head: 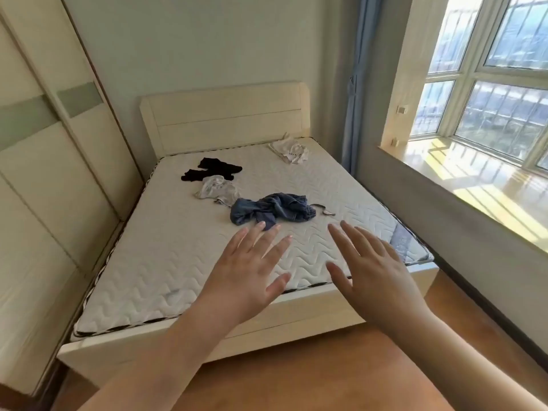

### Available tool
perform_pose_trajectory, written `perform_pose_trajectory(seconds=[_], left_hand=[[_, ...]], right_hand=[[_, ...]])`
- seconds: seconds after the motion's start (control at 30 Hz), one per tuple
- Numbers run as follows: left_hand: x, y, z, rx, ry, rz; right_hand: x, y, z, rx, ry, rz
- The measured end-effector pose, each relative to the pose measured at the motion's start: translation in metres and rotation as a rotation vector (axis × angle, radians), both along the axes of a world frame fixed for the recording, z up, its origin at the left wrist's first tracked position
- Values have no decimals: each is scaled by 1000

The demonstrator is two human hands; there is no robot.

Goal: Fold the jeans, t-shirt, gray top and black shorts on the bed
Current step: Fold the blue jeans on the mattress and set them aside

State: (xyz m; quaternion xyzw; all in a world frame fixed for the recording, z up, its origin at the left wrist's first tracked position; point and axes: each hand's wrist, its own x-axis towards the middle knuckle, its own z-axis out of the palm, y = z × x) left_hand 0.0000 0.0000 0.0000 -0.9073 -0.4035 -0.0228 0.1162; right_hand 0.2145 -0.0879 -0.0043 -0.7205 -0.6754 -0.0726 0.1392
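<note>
White mattress (178, 262) quilted in a wavy zigzag pattern, edged with dark piping, centre of frame. Blue denim jeans (271, 212) mid-frame. Black shorts (212, 169) above left of them. Pale gray top (218, 188) between. White t-shirt (290, 151) with small dark print, upper centre right. Cream headboard (225, 117). Blue curtain (357, 84), upper right. Orange-brown floor (296, 375), bottom. Cream wardrobe (44, 173) with gray-green bands, left.

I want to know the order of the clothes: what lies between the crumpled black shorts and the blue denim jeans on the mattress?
In the head view, the crumpled gray top lies between the black shorts and the blue jeans.
</note>
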Motion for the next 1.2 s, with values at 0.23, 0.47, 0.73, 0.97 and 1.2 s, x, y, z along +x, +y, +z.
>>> perform_pose_trajectory(seconds=[0.23,0.47,0.73,0.97,1.2], left_hand=[[46,47,-18,-9,-81,11],[67,113,-39,-17,-112,53],[88,229,-70,-55,-119,34],[116,326,-83,-67,-110,-22],[171,400,-109,-113,-95,-69]], right_hand=[[45,57,-16,-25,34,18],[52,140,-40,-49,30,72],[68,256,-58,-119,-21,72],[94,337,-79,-156,1,21],[139,398,-103,-183,53,-61]])
